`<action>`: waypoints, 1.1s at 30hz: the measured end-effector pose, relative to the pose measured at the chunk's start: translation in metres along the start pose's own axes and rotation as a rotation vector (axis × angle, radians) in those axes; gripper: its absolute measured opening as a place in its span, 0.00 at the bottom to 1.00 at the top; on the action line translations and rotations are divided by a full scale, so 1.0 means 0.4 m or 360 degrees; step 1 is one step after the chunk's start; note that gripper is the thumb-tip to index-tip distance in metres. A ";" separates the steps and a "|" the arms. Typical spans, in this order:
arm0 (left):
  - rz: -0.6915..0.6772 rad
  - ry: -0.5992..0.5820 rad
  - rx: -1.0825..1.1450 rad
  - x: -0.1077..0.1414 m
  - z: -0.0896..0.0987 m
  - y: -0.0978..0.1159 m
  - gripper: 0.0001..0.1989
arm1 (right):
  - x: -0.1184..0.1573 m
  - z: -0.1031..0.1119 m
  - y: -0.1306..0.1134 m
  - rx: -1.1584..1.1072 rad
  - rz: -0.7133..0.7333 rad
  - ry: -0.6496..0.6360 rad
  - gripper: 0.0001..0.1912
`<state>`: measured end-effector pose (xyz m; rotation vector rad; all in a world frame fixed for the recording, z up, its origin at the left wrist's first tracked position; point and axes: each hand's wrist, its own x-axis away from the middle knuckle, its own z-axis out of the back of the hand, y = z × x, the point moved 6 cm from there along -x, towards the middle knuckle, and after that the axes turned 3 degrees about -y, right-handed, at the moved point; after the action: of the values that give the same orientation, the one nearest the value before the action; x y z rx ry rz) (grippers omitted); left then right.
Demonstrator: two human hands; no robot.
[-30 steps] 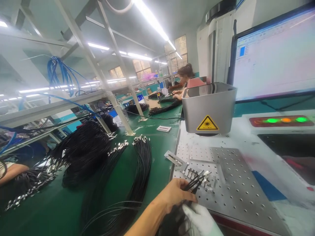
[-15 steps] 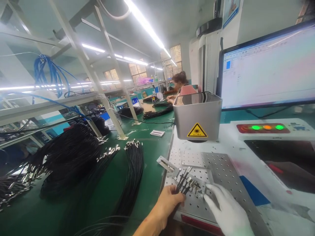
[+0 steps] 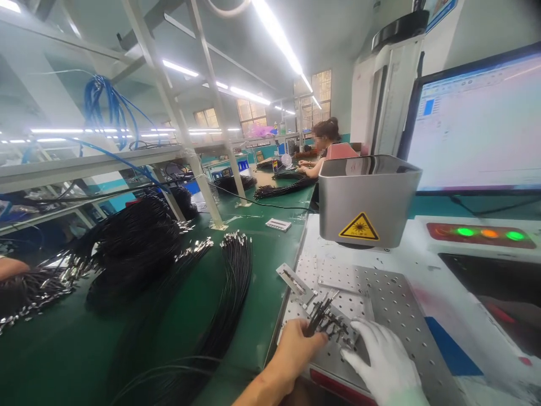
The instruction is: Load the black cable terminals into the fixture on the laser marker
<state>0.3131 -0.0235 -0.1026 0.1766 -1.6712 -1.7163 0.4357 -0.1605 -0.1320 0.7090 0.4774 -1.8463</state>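
My left hand is bare and closed around a bundle of black cables with metal ends. The bundle sits over a small metal fixture on the perforated plate. Across from it, my right hand wears a white glove. Its thumb and fingers are apart, close to the metal cable ends, with no held object visible between them. Whether the fingertips touch the fixture or the cable ends is unclear.
A grey machine head with a yellow warning label overhangs the plate. Black cable bundles lie on the green table at left. A monitor stands right. Another person sits further back.
The view has swung left, so the scene sits further right. My gloved thumb and fingers have shifted slightly over the cable ends. Part of someone's arm now shows at the left edge.
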 end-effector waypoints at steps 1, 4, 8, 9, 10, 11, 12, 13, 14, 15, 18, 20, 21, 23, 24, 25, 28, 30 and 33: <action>0.0000 0.0047 -0.0031 -0.001 0.002 -0.003 0.14 | -0.006 0.016 -0.008 0.0018 0.0013 0.0080 0.20; -0.0031 0.0171 -0.0126 0.002 0.006 -0.002 0.11 | -0.026 0.053 -0.034 0.0064 0.0093 0.0223 0.22; -0.0111 0.0165 -0.0232 0.004 -0.001 0.013 0.06 | -0.028 0.066 -0.048 0.0096 0.0116 0.0286 0.24; -0.0118 0.0147 -0.0260 0.003 -0.004 0.015 0.06 | -0.023 0.062 -0.046 0.0095 0.0093 0.0292 0.25; -0.0119 0.0130 -0.0292 0.002 -0.007 0.017 0.05 | -0.017 0.056 -0.045 0.0091 0.0073 0.0289 0.26; -0.0121 0.0120 -0.0327 0.002 -0.009 0.018 0.05 | -0.011 0.047 -0.043 0.0085 0.0055 0.0279 0.26; -0.0123 0.0114 -0.0363 0.001 -0.012 0.019 0.05 | -0.004 0.039 -0.041 0.0075 0.0033 0.0267 0.26; -0.0128 0.0120 -0.0400 0.001 -0.013 0.021 0.05 | 0.003 0.031 -0.039 0.0062 0.0009 0.0255 0.26; -0.0132 0.0129 -0.0430 0.002 -0.014 0.022 0.05 | 0.008 0.024 -0.037 0.0047 -0.0010 0.0243 0.26; -0.0137 0.0138 -0.0455 0.002 -0.016 0.023 0.05 | 0.011 0.021 -0.036 0.0035 -0.0019 0.0237 0.26; -0.0151 0.0144 -0.0543 0.002 -0.020 0.023 0.05 | 0.008 0.031 -0.041 0.0046 0.0003 0.0251 0.25; -0.0156 0.0138 -0.0606 -0.001 -0.023 0.020 0.07 | -0.004 0.052 -0.047 0.0073 0.0046 0.0282 0.24; -0.0155 0.0133 -0.0632 -0.002 -0.024 0.018 0.07 | -0.011 0.064 -0.050 0.0079 0.0068 0.0298 0.23; -0.0141 0.0125 -0.0662 -0.004 -0.026 0.015 0.07 | -0.024 0.085 -0.054 0.0078 0.0104 0.0319 0.23; -0.0131 0.0129 -0.0678 -0.004 -0.027 0.014 0.07 | -0.029 0.093 -0.056 0.0077 0.0120 0.0322 0.23; -0.0123 0.0141 -0.0698 -0.003 -0.027 0.016 0.06 | -0.033 0.098 -0.057 0.0078 0.0135 0.0328 0.23; -0.0097 0.0176 -0.0735 0.000 -0.028 0.025 0.06 | -0.036 0.101 -0.060 0.0092 0.0201 0.0326 0.23; -0.0080 0.0177 -0.0744 0.001 -0.031 0.032 0.06 | -0.034 0.096 -0.062 0.0100 0.0239 0.0312 0.22; -0.0058 0.0181 -0.0786 0.002 -0.035 0.038 0.06 | -0.031 0.091 -0.062 0.0099 0.0253 0.0306 0.22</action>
<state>0.3265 -0.0338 -0.0907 0.0692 -1.1267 -2.0480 0.4070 -0.1652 -0.0967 0.9456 0.4750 -1.6580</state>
